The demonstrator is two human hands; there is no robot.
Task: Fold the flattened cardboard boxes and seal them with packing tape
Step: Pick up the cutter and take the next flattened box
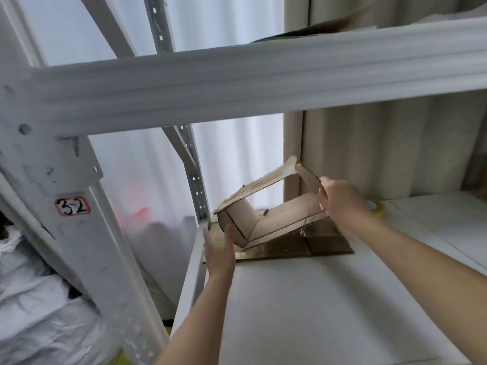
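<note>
Item: cardboard box [266,217], half-opened, raised over flat cardboard [311,245] on the white shelf [329,299]. We judge both hands spread it square: right hand [342,197] pinches its far flap; left hand [220,250] presses flat-fingered (tape roll [377,206] nearby).

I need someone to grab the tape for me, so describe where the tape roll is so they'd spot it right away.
Look at the white shelf under the thick grey beam. The tape roll sits toward the back, just beyond the right hand that grips the half-opened cardboard box. It is the only yellowish, see-through ring there; everything beside it is brown cardboard.
</note>
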